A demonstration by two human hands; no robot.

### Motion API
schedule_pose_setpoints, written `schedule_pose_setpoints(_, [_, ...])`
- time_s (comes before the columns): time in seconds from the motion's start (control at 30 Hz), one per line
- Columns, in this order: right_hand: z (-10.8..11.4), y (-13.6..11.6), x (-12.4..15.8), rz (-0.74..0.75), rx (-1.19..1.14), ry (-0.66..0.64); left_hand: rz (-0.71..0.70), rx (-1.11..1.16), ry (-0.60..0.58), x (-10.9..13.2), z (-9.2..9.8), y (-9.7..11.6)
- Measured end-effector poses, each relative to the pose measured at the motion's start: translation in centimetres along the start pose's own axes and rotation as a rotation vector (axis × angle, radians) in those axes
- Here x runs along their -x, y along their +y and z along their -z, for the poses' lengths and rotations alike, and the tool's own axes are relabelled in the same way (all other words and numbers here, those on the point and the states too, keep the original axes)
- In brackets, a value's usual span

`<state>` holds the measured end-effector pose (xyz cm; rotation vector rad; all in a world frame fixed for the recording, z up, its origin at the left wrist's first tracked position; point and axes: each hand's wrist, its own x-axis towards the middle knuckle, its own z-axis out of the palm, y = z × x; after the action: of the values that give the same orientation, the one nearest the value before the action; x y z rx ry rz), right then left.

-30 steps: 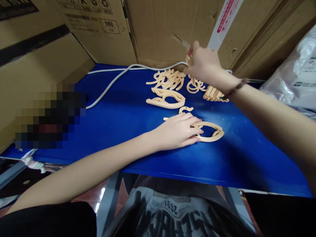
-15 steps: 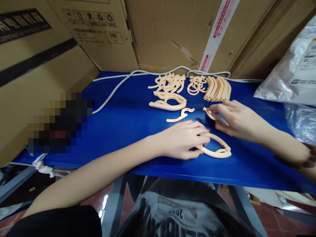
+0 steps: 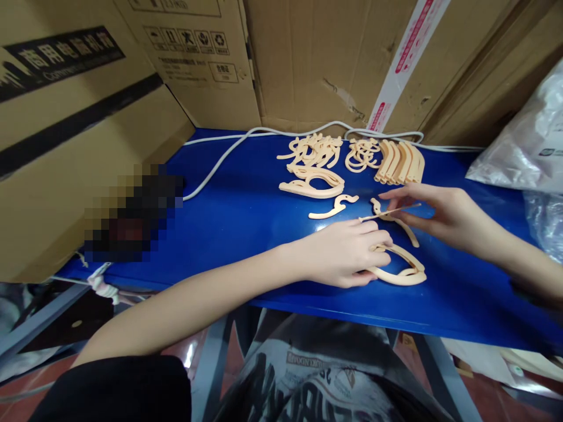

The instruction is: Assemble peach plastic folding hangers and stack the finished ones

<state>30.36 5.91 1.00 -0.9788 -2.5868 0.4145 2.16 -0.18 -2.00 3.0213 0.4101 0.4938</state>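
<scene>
My left hand (image 3: 352, 253) lies on the blue table (image 3: 246, 217), its fingers curled onto a pale wooden loop-shaped piece (image 3: 402, 266) near the front edge. My right hand (image 3: 442, 214) is just behind it and pinches a thin flat wooden strip (image 3: 387, 214) held edge-on above a curved wooden piece (image 3: 396, 221). A small hook-shaped piece (image 3: 335, 207) lies a little to the left of it. The two hands are close together, apart by a few centimetres.
Further back lie a pile of curly wooden cut-outs (image 3: 314, 153), a stacked loop shape (image 3: 313, 183), small rings (image 3: 361, 155) and a row of curved slats (image 3: 401, 162). A white cable (image 3: 229, 153) runs along cardboard boxes (image 3: 316, 58). A plastic bag (image 3: 528, 140) sits right.
My right hand came back from the far pile to the spot behind the loop piece and now pinches a thin strip. My left hand stayed on the loop piece. The view shifted slightly.
</scene>
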Motion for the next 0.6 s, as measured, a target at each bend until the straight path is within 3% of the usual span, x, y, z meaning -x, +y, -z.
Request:
schedule_pose_setpoints(0.17, [1.2, -0.6, -1.7, -0.003, -0.141, -0.032, -0.014, -0.005, 0.009, -0.3, -0.4, 0.3])
schedule_pose_setpoints(0.27, [0.9, -1.0, -2.6, -0.049, -0.159, 0.053, -0.01, 0.013, 0.02, -0.3, -0.7, 0.4])
schedule_pose_setpoints(0.4, [-0.1, -1.2, -3.3, -0.122, -0.187, 0.034, 0.005, 0.117, 0.018, -0.1, -0.9, 0.4])
schedule_pose_setpoints(0.6, [-0.8, -1.2, -3.0, -0.11, 0.01, 0.035, 0.026, 0.223, 0.049, 0.2, -0.8, 0.5])
